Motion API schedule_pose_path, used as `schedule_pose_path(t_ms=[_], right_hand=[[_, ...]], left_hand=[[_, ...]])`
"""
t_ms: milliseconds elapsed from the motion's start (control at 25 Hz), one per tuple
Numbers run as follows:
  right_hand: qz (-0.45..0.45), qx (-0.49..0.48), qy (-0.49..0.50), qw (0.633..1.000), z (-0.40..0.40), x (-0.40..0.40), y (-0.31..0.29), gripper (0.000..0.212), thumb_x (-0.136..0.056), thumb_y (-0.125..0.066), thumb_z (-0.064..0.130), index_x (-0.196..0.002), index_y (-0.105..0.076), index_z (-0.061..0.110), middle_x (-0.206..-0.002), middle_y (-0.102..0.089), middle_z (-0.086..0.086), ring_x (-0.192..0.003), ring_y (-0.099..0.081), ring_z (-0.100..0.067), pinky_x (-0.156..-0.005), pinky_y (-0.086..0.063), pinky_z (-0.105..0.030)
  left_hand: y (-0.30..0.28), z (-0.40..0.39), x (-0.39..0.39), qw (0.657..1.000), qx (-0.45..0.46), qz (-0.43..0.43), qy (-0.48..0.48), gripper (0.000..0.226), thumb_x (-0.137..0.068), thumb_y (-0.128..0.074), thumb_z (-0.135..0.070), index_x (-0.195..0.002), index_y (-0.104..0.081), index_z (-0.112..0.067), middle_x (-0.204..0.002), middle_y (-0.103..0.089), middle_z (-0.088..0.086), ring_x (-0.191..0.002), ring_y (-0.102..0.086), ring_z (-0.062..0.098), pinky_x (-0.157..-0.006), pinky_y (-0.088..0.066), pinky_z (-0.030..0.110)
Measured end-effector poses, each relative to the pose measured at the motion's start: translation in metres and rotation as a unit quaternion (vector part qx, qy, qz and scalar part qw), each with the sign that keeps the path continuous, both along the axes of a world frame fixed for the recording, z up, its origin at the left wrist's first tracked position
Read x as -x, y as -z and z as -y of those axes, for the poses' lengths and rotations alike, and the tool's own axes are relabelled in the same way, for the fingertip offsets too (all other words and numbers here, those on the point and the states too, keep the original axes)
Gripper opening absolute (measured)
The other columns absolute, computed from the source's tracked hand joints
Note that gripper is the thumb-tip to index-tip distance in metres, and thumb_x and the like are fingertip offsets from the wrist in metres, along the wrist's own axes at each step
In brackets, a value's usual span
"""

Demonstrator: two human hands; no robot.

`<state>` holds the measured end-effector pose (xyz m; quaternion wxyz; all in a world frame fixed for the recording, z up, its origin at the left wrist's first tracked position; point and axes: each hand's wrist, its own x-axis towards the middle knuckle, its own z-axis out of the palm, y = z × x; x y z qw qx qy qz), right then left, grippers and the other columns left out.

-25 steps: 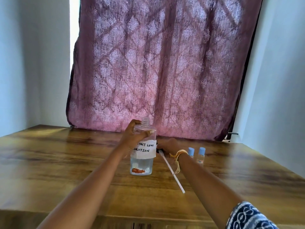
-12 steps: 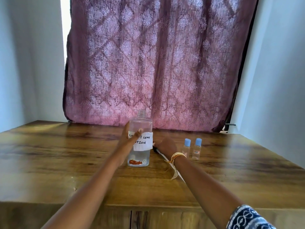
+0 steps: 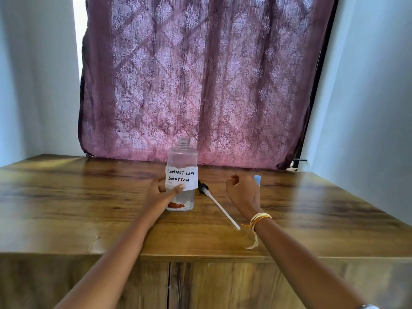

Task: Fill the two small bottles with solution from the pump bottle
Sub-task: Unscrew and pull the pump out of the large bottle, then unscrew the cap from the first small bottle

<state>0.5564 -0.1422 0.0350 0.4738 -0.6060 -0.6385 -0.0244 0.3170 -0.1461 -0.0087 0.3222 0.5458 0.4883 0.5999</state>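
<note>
A clear bottle labelled "contact lens solution" stands upright on the wooden table, its neck uncapped and a little liquid at the bottom. My left hand wraps around its lower half. The pump head with its long white tube lies flat on the table just right of the bottle. My right hand hovers right of the pump, fingers curled with nothing in them. It hides the small bottles; only one blue cap shows behind it.
A purple patterned curtain hangs behind the table. White walls close in on both sides. The table's front edge runs below my forearms, with cabinet doors beneath it.
My right hand has let go of the pump tube and lifted off to the right, covering the small bottles. My left hand has slid lower on the bottle, uncovering the label.
</note>
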Motion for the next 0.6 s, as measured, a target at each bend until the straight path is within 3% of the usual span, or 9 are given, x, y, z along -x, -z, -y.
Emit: schedule_pose_path(t_ms=[120, 280, 360, 440, 520, 600], right_hand=[[-0.049, -0.038, 0.055, 0.997, 0.002, -0.018, 0.001, 0.025, -0.085, -0.058, 0.024, -0.108, -0.055, 0.015, -0.103, -0.056, -0.005, -0.082, -0.058, -0.027, -0.065, -0.038, -0.031], [-0.06, 0.05, 0.077, 0.994, -0.005, -0.031, 0.008, 0.045, -0.083, -0.064, 0.037, -0.119, -0.05, 0.012, -0.119, -0.052, -0.014, -0.099, -0.06, -0.035, -0.072, -0.039, -0.033], [-0.064, 0.083, 0.051, 0.993, -0.009, -0.033, 0.011, 0.043, -0.083, -0.065, 0.038, -0.117, -0.056, 0.013, -0.119, -0.056, -0.012, -0.105, -0.058, -0.032, -0.078, -0.043, -0.035], [-0.061, 0.099, 0.031, 0.993, -0.012, -0.032, 0.013, 0.035, -0.084, -0.064, 0.037, -0.11, -0.062, 0.014, -0.111, -0.063, -0.011, -0.1, -0.061, -0.029, -0.082, -0.049, -0.038], [-0.069, 0.101, 0.027, 0.992, -0.012, -0.029, 0.014, 0.028, -0.084, -0.063, 0.036, -0.103, -0.065, 0.015, -0.1, -0.068, -0.008, -0.091, -0.063, -0.025, -0.079, -0.052, -0.039], [-0.1, 0.095, 0.012, 0.99, -0.01, -0.023, 0.014, 0.029, -0.084, -0.065, 0.036, -0.102, -0.067, 0.014, -0.091, -0.07, -0.005, -0.083, -0.064, -0.019, -0.072, -0.051, -0.034]], left_hand=[[0.001, -0.003, 0.005, 0.997, 0.025, -0.042, -0.053, 0.094, -0.055, -0.09, -0.043, -0.131, -0.043, -0.015, -0.097, -0.059, -0.007, -0.088, -0.057, 0.006, -0.063, -0.049, 0.024], [0.004, -0.004, 0.005, 0.995, 0.024, -0.067, -0.065, 0.096, -0.051, -0.092, -0.039, -0.13, -0.044, -0.012, -0.088, -0.057, -0.009, -0.079, -0.056, 0.003, -0.059, -0.045, 0.021], [0.006, -0.004, 0.005, 0.995, 0.018, -0.08, -0.057, 0.09, -0.052, -0.093, -0.033, -0.126, -0.046, -0.013, -0.09, -0.059, -0.008, -0.078, -0.056, 0.004, -0.061, -0.046, 0.021], [0.007, -0.004, 0.005, 0.994, 0.02, -0.098, -0.04, 0.084, -0.054, -0.093, -0.024, -0.124, -0.048, -0.013, -0.101, -0.064, 0.001, -0.085, -0.06, 0.012, -0.07, -0.052, 0.028], [0.007, -0.002, 0.004, 0.991, 0.026, -0.129, -0.03, 0.082, -0.056, -0.092, -0.02, -0.126, -0.049, -0.012, -0.11, -0.063, 0.007, -0.094, -0.061, 0.02, -0.079, -0.056, 0.037], [0.006, 0.0, 0.003, 0.99, 0.027, -0.135, -0.028, 0.082, -0.057, -0.092, -0.019, -0.126, -0.048, -0.012, -0.109, -0.062, 0.005, -0.097, -0.061, 0.022, -0.08, -0.055, 0.037]])
